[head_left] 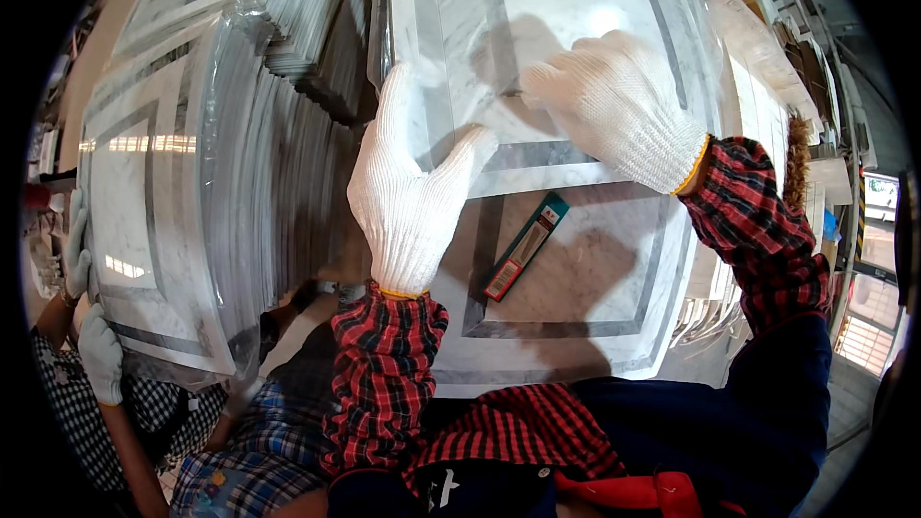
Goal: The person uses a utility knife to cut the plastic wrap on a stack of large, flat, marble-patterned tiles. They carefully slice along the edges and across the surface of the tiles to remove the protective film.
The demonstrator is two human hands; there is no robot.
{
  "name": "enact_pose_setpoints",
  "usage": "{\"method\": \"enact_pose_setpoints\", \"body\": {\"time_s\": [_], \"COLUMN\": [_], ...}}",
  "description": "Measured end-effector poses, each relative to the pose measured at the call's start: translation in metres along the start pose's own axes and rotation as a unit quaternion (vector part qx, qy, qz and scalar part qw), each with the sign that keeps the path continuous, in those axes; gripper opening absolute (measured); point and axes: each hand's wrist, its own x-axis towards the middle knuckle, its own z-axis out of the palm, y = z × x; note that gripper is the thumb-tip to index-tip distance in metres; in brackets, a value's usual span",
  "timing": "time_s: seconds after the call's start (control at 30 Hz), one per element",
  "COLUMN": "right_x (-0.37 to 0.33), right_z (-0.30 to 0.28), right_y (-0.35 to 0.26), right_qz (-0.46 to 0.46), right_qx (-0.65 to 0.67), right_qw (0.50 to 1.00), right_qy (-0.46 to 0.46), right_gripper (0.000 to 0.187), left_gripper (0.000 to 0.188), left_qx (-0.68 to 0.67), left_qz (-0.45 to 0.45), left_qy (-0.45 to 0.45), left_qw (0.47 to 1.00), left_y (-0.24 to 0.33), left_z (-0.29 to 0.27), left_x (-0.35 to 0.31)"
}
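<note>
The marble-patterned panel (566,0) lies straight ahead of me, grey bands near its edges; I take its middle as the centre of my clock, twelve pointing away from me. At half past seven my gloved left hand (408,187) rests at its left edge, thumb spread well apart from the fingers, which lie close together and appear to grip nothing. At four, my right hand (619,110) is over the surface with fingers curled in; I can't tell whether anything is pinched in them. At six, a second panel (614,273) shows from under the first one's near edge, with a slim teal-and-red packet (524,247) slanting across it. If the upper one slipped toward me, its edge could knock that packet off or scuff the face below; smooth knit on a glossy surface would be the likely cause. My left thumb could also be nipped if the edge shifted. Out at half past eight stands a film-wrapped stack of panels (182,230); a co-worker's gloved hand (100,353) touches its near side, and an uneven push there might make its layers slide.
</note>
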Motion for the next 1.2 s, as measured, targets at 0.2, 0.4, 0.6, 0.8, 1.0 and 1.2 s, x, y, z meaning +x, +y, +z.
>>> {"method": "enact_pose_setpoints", "body": {"time_s": [0.2,0.4,0.6,0.8,1.0,1.2], "right_x": [-0.017,-0.029,-0.044,-0.019,-0.017,-0.002], "right_z": [0.015,0.025,0.000,0.001,0.010,-0.008], "right_y": [-0.005,0.006,0.023,0.009,0.011,0.008], "right_qz": [0.045,0.053,0.228,0.135,0.077,0.015], "right_qx": [0.043,0.121,0.308,0.182,0.153,0.058], "right_qw": [0.996,0.985,0.923,0.974,0.985,0.998], "right_qy": [0.062,0.115,0.046,0.000,0.026,-0.017], "right_gripper": [0.016,0.022,0.024,0.026,0.018,0.005], "left_gripper": [0.077,0.083,0.078,0.075,0.078,0.080], "left_qx": [-0.040,-0.049,-0.095,-0.149,-0.138,-0.128], "left_qz": [-0.033,-0.045,-0.048,-0.030,-0.053,-0.053], "left_qy": [-0.019,-0.027,-0.046,-0.036,-0.049,-0.044], "left_qw": [0.998,0.997,0.993,0.988,0.988,0.989], "left_y": [0.007,0.015,0.017,0.014,0.017,0.019], "left_z": [-0.002,-0.004,-0.004,-0.002,0.000,-0.001], "left_x": [0.001,0.000,0.002,-0.001,0.000,-0.001]}}
